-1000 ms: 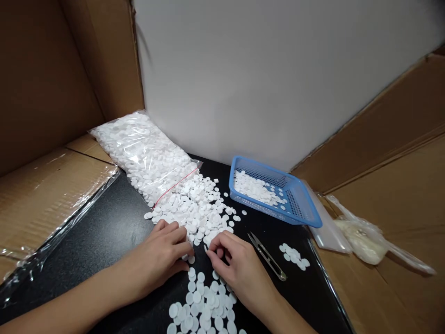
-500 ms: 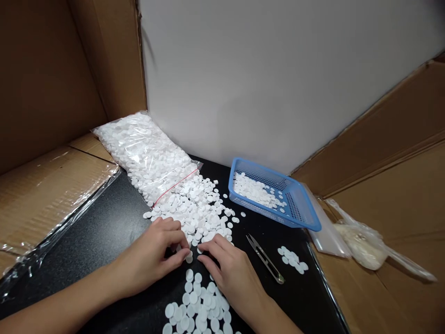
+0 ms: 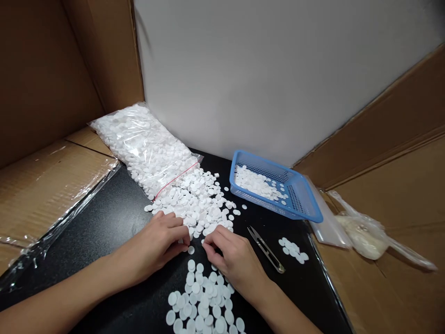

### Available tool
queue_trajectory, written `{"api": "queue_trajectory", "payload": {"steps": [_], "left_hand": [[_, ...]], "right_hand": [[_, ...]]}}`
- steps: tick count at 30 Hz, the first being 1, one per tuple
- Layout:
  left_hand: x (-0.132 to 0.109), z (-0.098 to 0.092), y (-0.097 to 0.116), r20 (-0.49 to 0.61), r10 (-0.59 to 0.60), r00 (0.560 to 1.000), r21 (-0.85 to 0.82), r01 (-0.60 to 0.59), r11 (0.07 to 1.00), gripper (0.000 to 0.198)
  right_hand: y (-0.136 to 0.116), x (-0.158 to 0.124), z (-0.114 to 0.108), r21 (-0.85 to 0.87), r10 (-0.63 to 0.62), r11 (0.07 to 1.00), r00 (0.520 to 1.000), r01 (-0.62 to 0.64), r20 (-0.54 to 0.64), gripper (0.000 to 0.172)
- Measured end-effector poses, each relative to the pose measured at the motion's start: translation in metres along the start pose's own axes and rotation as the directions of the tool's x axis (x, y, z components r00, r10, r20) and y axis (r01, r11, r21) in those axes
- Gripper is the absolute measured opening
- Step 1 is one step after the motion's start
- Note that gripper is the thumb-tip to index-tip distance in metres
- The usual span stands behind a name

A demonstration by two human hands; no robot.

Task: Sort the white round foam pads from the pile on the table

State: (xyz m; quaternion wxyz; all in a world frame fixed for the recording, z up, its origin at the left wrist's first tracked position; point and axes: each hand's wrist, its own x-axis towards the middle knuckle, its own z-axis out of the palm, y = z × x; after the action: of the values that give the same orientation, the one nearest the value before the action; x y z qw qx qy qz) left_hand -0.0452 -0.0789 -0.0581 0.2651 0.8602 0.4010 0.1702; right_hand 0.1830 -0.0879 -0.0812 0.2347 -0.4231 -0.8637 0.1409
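Observation:
My left hand (image 3: pixel 158 243) rests on the black table (image 3: pixel 107 222), fingers curled and pinched at the near edge of a spill of small white discs (image 3: pixel 200 202). My right hand (image 3: pixel 232 257) lies beside it, fingers bent down onto the same edge of the spill; what they pinch is too small to make out. A single disc (image 3: pixel 191 250) lies between the two hands. A second heap of discs (image 3: pixel 203 301) sits just below the hands. The discs spill from a clear plastic bag (image 3: pixel 142 148) with a red seal line.
A blue plastic basket (image 3: pixel 299 204) with discs in it stands at the right rear. Thread snips (image 3: pixel 266 249) lie right of my right hand, and a small cluster of discs (image 3: pixel 293 250) beyond them. Cardboard walls flank both sides; a clear bag of pale stuff (image 3: pixel 361 234) lies on the right cardboard.
Both hands stay at the near edge of the spill, with small finger movements. The view has shifted slightly; a loose disc now lies between the hands.

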Motion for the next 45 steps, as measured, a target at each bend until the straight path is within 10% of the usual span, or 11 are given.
{"api": "queue_trajectory", "payload": {"steps": [7,23,30,36,45], "left_hand": [[-0.001,0.004,-0.007,0.003,-0.019,1.0,0.083,0.019,0.996,0.012],[-0.001,-0.004,-0.003,0.187,0.173,0.967,0.047,-0.185,0.982,0.016],[0.004,-0.014,-0.004,0.071,-0.005,0.997,0.032,0.003,0.999,0.018],[0.003,-0.004,-0.003,0.059,-0.025,0.998,0.124,0.017,0.992,0.014],[-0.003,-0.01,0.01,0.23,0.049,0.972,0.097,-0.073,0.993,0.024]], "right_hand": [[-0.011,-0.003,-0.013,0.248,0.03,0.965,0.98,-0.08,0.199,0.012],[-0.011,0.003,0.011,-0.029,-0.093,0.995,0.987,0.098,0.132,0.015],[-0.016,0.007,-0.005,0.374,0.189,0.894,0.964,-0.247,0.186,0.014],[-0.022,0.004,-0.021,0.439,0.301,0.744,0.839,-0.504,0.454,0.015],[-0.009,0.004,0.009,0.163,0.089,0.981,0.992,-0.102,0.084,0.008]]}}
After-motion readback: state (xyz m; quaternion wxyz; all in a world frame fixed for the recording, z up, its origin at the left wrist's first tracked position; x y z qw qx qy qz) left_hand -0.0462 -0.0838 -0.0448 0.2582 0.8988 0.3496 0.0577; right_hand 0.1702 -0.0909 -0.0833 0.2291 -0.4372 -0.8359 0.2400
